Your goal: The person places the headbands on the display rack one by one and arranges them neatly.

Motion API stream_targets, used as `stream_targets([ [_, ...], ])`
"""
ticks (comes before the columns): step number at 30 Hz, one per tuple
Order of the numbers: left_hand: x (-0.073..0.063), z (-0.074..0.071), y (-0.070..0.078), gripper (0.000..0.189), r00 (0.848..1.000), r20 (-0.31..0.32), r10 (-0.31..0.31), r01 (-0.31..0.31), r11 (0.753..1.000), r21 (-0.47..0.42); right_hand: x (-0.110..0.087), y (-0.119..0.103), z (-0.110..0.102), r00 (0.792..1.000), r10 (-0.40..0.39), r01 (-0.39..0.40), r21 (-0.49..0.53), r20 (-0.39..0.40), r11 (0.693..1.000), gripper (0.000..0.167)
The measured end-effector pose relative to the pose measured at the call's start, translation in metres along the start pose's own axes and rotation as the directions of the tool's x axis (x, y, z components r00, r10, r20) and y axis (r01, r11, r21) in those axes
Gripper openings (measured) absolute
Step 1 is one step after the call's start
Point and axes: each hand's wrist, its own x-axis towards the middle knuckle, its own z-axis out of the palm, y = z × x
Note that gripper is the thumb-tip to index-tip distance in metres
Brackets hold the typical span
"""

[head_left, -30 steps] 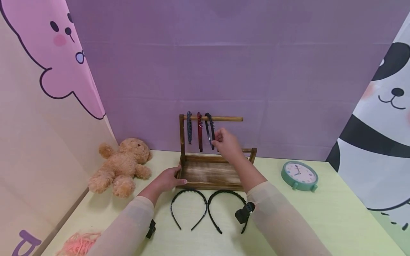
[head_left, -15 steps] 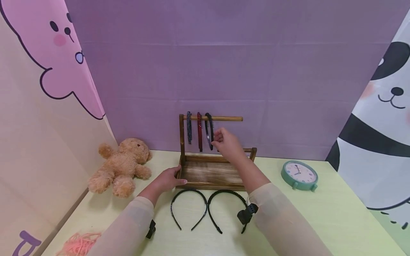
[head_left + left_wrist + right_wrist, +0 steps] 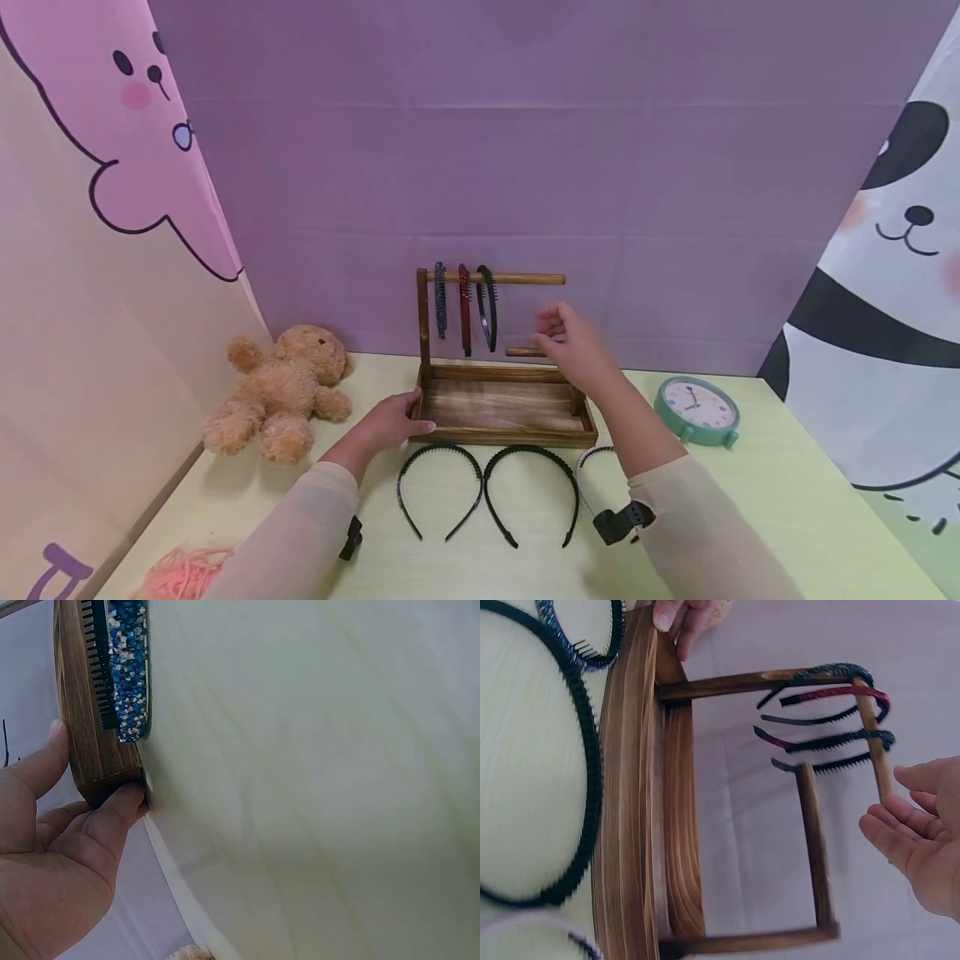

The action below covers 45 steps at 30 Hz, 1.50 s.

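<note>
My left hand point(image 3: 390, 423) holds the left end of a wooden display rack point(image 3: 510, 436); in the left wrist view thumb and fingers lie either side of its corner. Three headbands hang on the rack's upper bar point(image 3: 532, 279): a blue glittery headband point(image 3: 441, 312), a red headband point(image 3: 465, 321) and a black headband point(image 3: 492, 321). My right hand point(image 3: 579, 346) is right of them, apart from them, with fingers relaxed and nothing in them. In the right wrist view it is beside the bar's free end point(image 3: 883, 784).
Before the rack lie a dark glittery headband point(image 3: 402, 492), a black toothed headband point(image 3: 532, 450) and a white headband point(image 3: 582, 483), partly hidden by my right arm. A teddy bear point(image 3: 281, 387) lies left, pink yarn point(image 3: 183, 573) front left, a green clock point(image 3: 697, 410) right.
My right hand has let go of the black headband and drawn away to the right; that headband stays on the bar. The white headband has come into view. My left hand stays put.
</note>
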Motion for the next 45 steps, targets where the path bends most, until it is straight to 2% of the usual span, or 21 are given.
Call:
stream_targets([
  [5, -0.001, 0.000, -0.001, 0.076, 1.000, 0.008, 0.006, -0.006, 1.000, -0.003, -0.020, 0.016, -0.017, 1.000, -0.005, 0.005, -0.033, 0.009, 0.999, 0.042],
  [11, -0.003, -0.001, 0.002, 0.076, 1.000, 0.012, -0.001, 0.001, 1.000, -0.004, -0.047, 0.035, -0.033, 1.000, 0.025, -0.026, -0.118, -0.006, 0.993, 0.043],
  [15, -0.003, -0.001, 0.002, 0.076, 1.000, 0.010, 0.001, -0.001, 1.000, 0.006, -0.061, 0.048, -0.037, 0.998, 0.064, -0.062, -0.143, 0.014, 0.988, 0.044],
  [19, -0.002, -0.001, 0.002, 0.076, 1.000, 0.010, 0.003, -0.004, 1.000, 0.005, -0.072, 0.060, -0.036, 0.988, 0.135, -0.126, -0.122, 0.074, 0.985, 0.045],
  [25, -0.002, -0.001, 0.002, 0.075, 1.000, 0.014, 0.006, -0.006, 1.000, -0.006, -0.086, 0.075, -0.024, 0.946, 0.252, -0.237, -0.098, 0.204, 0.967, 0.051],
  [31, -0.003, -0.001, 0.002, 0.075, 1.000, 0.017, 0.007, -0.007, 1.000, -0.009, -0.099, 0.085, -0.008, 0.892, 0.330, -0.303, -0.133, 0.309, 0.944, 0.039],
  [36, -0.002, -0.001, 0.001, 0.075, 1.000, 0.013, 0.012, -0.012, 1.000, -0.008, -0.106, 0.092, 0.005, 0.839, 0.400, -0.356, -0.185, 0.368, 0.916, 0.033],
  [38, -0.001, -0.001, 0.001, 0.076, 1.000, 0.015, 0.013, -0.013, 1.000, -0.011, -0.107, 0.094, 0.010, 0.824, 0.415, -0.366, -0.197, 0.385, 0.909, 0.032],
  [41, -0.002, -0.001, 0.001, 0.076, 1.000, 0.015, 0.014, -0.013, 1.000, -0.016, -0.109, 0.095, 0.016, 0.807, 0.435, -0.386, -0.200, 0.400, 0.900, 0.030],
  [45, -0.003, -0.001, 0.003, 0.076, 1.000, 0.014, 0.016, -0.015, 1.000, -0.017, -0.110, 0.095, 0.022, 0.796, 0.453, -0.426, -0.159, 0.401, 0.890, 0.028],
])
